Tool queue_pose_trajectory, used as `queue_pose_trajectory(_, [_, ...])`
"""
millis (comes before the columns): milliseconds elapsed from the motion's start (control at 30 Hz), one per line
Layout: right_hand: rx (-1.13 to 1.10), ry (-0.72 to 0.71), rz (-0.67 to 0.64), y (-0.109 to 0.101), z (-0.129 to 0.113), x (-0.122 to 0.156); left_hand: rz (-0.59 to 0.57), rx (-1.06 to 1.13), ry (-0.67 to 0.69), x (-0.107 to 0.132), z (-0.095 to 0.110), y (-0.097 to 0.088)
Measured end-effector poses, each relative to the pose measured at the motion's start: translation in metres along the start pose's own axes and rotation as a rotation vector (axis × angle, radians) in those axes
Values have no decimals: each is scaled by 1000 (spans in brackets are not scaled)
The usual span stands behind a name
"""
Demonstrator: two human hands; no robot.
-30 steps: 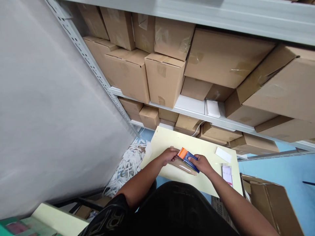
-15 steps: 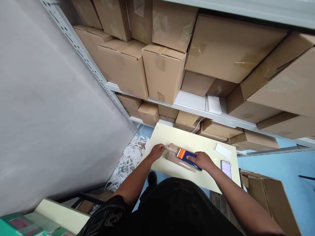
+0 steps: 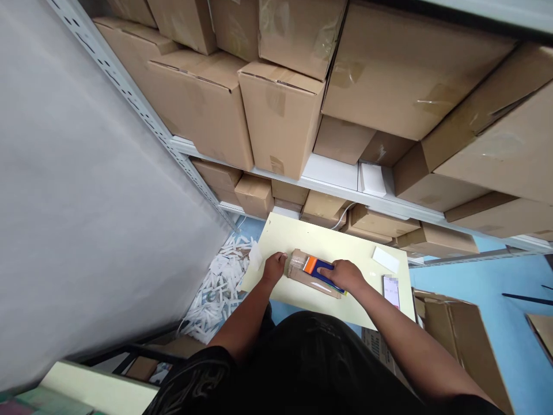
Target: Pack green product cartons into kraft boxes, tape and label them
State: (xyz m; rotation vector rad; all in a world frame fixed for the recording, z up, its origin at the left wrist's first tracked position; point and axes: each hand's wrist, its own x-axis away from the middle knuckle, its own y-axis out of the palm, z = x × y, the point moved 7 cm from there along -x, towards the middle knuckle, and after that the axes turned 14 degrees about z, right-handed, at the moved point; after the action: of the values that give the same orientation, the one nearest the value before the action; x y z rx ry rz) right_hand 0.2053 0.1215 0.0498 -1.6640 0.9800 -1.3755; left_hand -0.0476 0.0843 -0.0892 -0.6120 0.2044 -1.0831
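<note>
My right hand (image 3: 348, 275) grips a dark blue and orange hand-held tape dispenser (image 3: 317, 267), its orange end pointing left and the thumb lying across the blue part. The dispenser rests on or just above a small brown cardboard box (image 3: 309, 282), which lies slanted on the pale yellow table (image 3: 285, 230). Shiny clear tape (image 3: 297, 261) covers the box's left end. Just left of that end is my left hand (image 3: 273, 268), its fingers closed with the thumb uppermost; a small pale bit shows at the fingertips, too small to name.
A white flat box (image 3: 386, 259) and a phone (image 3: 391, 290) lie on the table's right side. Shelves (image 3: 337, 193) full of cardboard boxes stand behind. Shredded paper (image 3: 216, 288) covers the floor at left. An open carton (image 3: 466, 328) stands at right.
My left hand has come slightly away from the box's end, where tape strips showed between them before. The dispenser has shifted slightly left over the box. The camera view has moved a little.
</note>
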Motion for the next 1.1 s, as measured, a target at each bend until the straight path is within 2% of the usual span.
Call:
queue_pose_trajectory(133, [-11, 22, 11, 2, 3, -4, -46, -43, -73, -1, -5, 20])
queue_pose_trajectory(200, [-21, 31, 15, 3, 4, -4, -44, -84, -113, -2, -7, 22])
queue_pose_trajectory(267, [-36, 36, 17, 4, 5, -3, -25, -121, -78, -1, -4, 17])
queue_pose_trajectory(333, [-46, 39, 24, 4, 5, -2, 2, -122, 74, 3, 7, 9])
queue_pose_trajectory(400, [-55, 38, 22, 4, 4, -3, -12, -92, 311, 15, 25, 4])
queue_pose_trajectory(500, [-80, 34, 1, 3, 4, -4, -136, -105, 635, 43, 45, 7])
queue_pose_trajectory(567, [-100, 31, -17, 3, 5, -6, -190, -175, 728, 54, 48, 12])
queue_pose_trajectory(733, [-119, 16, -25, -1, 6, -11, -195, -296, 753, 52, 45, 21])
queue_pose_trajectory(933, [-136, -33, -55, -2, 9, -15, -182, -362, 782, 51, 43, 20])
queue_pose_trajectory(1033, [-148, -24, -27, -5, 27, -13, -191, -442, 779, 50, 42, 20])
queue_pose_trajectory(1100, [-147, -4, -15, -6, 50, -7, -189, -483, 783, 49, 43, 20])
